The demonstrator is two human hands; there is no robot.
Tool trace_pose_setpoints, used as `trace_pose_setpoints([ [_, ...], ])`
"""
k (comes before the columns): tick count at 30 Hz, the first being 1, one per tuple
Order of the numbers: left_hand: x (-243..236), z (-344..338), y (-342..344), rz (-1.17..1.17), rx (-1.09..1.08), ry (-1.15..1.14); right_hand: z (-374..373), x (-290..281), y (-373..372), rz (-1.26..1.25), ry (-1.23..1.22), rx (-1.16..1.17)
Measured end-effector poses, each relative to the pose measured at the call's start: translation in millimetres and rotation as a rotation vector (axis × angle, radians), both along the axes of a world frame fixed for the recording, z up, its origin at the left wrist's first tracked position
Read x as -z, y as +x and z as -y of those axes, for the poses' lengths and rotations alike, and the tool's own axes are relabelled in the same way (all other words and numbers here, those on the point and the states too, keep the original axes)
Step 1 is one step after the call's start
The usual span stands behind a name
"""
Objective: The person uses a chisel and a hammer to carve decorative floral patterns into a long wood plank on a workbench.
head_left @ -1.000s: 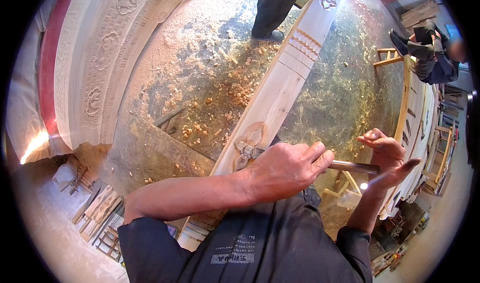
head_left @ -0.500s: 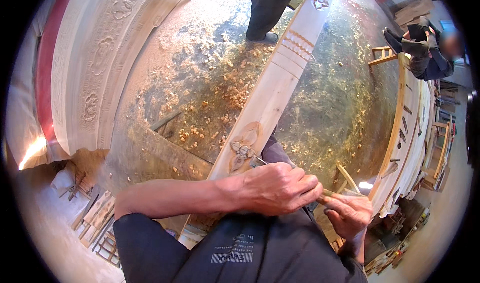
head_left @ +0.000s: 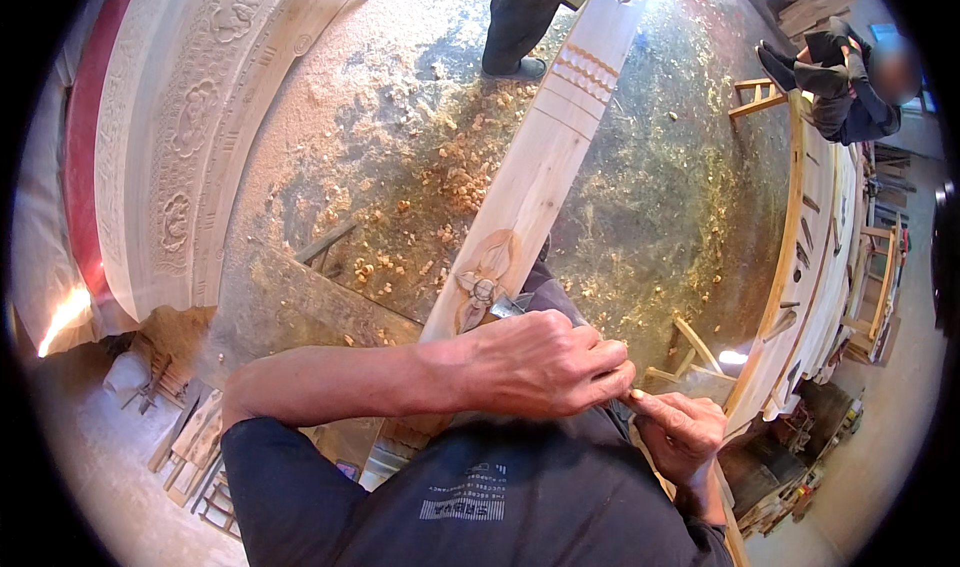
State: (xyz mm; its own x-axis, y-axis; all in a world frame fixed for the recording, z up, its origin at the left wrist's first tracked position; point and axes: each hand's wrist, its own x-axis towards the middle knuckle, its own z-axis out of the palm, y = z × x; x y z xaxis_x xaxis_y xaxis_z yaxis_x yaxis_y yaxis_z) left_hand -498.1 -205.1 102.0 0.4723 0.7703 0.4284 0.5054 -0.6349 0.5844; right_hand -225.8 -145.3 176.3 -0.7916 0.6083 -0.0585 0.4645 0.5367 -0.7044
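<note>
A long pale wooden board runs from in front of me to the far side, with a carved flower near my hands. My left hand is closed around a chisel, and its broad metal blade rests by the flower's right edge. The chisel's handle is mostly hidden inside the fist. My right hand is curled at the handle's rear end, thumb and forefinger touching it just beside the left fist. More carving, a wavy band, crosses the board farther off.
Wood shavings litter the floor. A large carved panel stands at left. On the right, a bench carries several hand tools, and a seated person is beyond it. Another person's leg stands at the far side.
The chisel blade has turned so that its flat face shows at the flower. Both hands have shifted slightly left, and the right hand's fingers have closed in nearer the left fist.
</note>
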Motion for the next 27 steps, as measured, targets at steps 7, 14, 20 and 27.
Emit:
trace_pose_setpoints([
  [7,1.7,0.1,3.5,-0.001,-0.011,0.018,1.3,-6.7,-0.9,0.004,-0.023,0.0],
  [14,1.5,1.7,9.5,-0.069,-0.04,0.105,3.6,-10.5,-3.8,0.032,0.041,-0.024],
  [20,3.7,1.3,14.4,-0.037,-0.079,0.148,3.2,-11.4,-2.4,0.044,0.079,-0.084],
  [27,4.5,3.7,17.7,0.006,-0.081,0.104,8.3,-5.4,-1.8,0.023,0.131,-0.083],
])
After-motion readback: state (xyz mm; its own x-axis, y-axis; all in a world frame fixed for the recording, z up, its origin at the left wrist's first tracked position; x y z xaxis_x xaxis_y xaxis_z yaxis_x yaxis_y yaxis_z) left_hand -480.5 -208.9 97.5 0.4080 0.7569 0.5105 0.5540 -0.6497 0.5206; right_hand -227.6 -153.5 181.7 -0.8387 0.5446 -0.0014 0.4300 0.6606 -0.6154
